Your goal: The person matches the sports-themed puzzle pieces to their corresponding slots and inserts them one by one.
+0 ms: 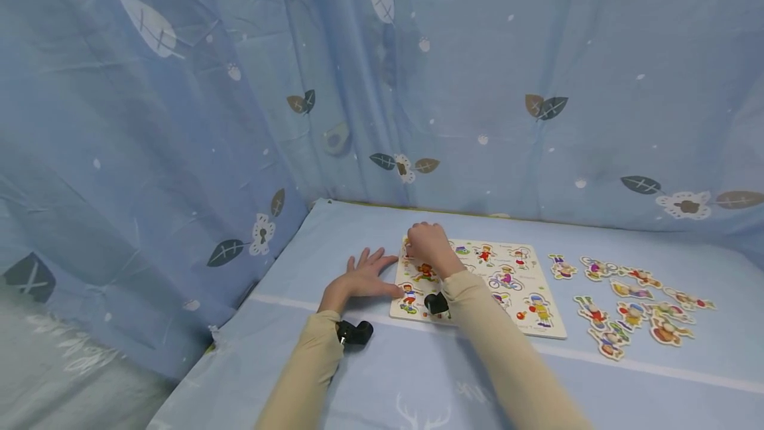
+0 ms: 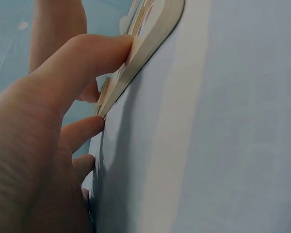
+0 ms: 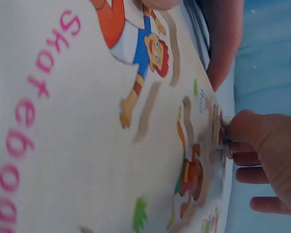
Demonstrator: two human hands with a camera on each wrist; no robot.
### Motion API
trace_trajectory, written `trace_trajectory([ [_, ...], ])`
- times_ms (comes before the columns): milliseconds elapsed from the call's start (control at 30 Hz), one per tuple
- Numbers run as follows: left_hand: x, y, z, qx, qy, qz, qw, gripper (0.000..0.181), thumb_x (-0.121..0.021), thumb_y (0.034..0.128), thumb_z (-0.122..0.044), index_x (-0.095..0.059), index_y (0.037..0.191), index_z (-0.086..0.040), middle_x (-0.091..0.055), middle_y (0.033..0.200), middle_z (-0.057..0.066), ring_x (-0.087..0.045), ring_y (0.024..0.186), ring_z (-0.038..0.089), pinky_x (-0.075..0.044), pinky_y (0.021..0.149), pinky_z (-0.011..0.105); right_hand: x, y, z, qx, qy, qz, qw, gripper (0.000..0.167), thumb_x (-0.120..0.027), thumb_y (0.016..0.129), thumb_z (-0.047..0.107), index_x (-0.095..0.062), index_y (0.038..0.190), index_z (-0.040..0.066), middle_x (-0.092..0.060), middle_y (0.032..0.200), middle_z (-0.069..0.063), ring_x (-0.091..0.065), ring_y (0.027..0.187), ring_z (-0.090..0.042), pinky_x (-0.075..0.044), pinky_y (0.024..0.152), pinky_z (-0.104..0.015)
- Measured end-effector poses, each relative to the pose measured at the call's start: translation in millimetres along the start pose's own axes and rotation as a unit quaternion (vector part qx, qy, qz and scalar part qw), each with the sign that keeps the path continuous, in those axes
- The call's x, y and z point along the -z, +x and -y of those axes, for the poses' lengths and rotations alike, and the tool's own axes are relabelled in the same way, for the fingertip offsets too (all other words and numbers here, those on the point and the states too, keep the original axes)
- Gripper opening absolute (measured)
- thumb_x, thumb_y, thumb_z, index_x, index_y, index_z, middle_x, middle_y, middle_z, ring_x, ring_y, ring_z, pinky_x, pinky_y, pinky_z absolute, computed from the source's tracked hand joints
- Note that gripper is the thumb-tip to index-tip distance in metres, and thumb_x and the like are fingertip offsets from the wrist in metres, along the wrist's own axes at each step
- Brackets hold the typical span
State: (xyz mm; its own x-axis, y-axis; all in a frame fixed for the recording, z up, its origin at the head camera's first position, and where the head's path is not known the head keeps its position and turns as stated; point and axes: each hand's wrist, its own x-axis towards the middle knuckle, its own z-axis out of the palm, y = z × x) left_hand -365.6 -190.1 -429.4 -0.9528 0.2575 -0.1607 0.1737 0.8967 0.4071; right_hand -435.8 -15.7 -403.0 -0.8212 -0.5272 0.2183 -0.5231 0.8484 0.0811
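A wooden picture puzzle board (image 1: 537,277) lies on the cloth-covered table, printed with children playing sports. At its far left corner my right hand (image 1: 431,244) pinches a small puzzle piece (image 3: 218,127) between thumb and fingers, right at the board's surface. The piece's picture is mostly hidden. My left hand (image 1: 361,277) lies along the board's left edge with fingers spread. Its thumb (image 2: 116,52) rests on the board's rim near the skateboarding figure (image 1: 408,298), and a fingertip touches the board's side. A running figure (image 1: 425,273) shows beside my right wrist.
Right of the board several loose cut-out pieces lie scattered, among them a brown one (image 1: 667,330), a cyclist (image 1: 599,268) and a small upside-down figure (image 1: 562,267). A blue patterned curtain (image 1: 477,85) hangs behind and left of the table (image 1: 370,383).
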Motion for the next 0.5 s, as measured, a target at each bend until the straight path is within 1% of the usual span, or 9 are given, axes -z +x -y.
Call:
trace_trajectory([
  [167,1.9,-1.8,-2.0,-0.002,-0.005,0.002,1.0000,0.093,-0.069,0.0753,-0.066,-0.036,0.154,-0.031,-0.015,0.166,0.006,0.002,0.153,0.035,0.002,0.118,0.062,-2.7,0.9,2.8,-0.032,0.023,0.027,0.9989,0.019,-0.066,0.093,0.022,-0.071,0.085,0.006,-0.069,0.087,-0.011,-0.066,0.078,-0.026,-0.057,0.072,-0.045],
  [300,2.8,-2.2,-3.4,0.000,-0.007,0.004,1.0000,0.093,-0.069,0.0753,-0.066,-0.035,0.154,-0.031,-0.014,0.166,0.006,0.003,0.153,0.035,0.002,0.118,0.062,-2.7,0.9,2.9,-0.052,0.035,0.038,0.9973,0.019,-0.066,0.094,0.022,-0.071,0.087,0.005,-0.068,0.089,-0.012,-0.064,0.078,-0.026,-0.057,0.072,-0.046],
  [500,2.2,-3.4,-3.2,0.005,-0.005,0.004,1.0000,0.093,-0.070,0.0751,-0.065,-0.036,0.154,-0.030,-0.014,0.166,0.007,0.002,0.153,0.035,0.002,0.118,0.062,-5.7,-1.4,5.0,-0.053,0.037,0.033,0.9974,0.019,-0.066,0.094,0.021,-0.072,0.089,0.004,-0.066,0.088,-0.012,-0.064,0.078,-0.027,-0.057,0.073,-0.045],
])
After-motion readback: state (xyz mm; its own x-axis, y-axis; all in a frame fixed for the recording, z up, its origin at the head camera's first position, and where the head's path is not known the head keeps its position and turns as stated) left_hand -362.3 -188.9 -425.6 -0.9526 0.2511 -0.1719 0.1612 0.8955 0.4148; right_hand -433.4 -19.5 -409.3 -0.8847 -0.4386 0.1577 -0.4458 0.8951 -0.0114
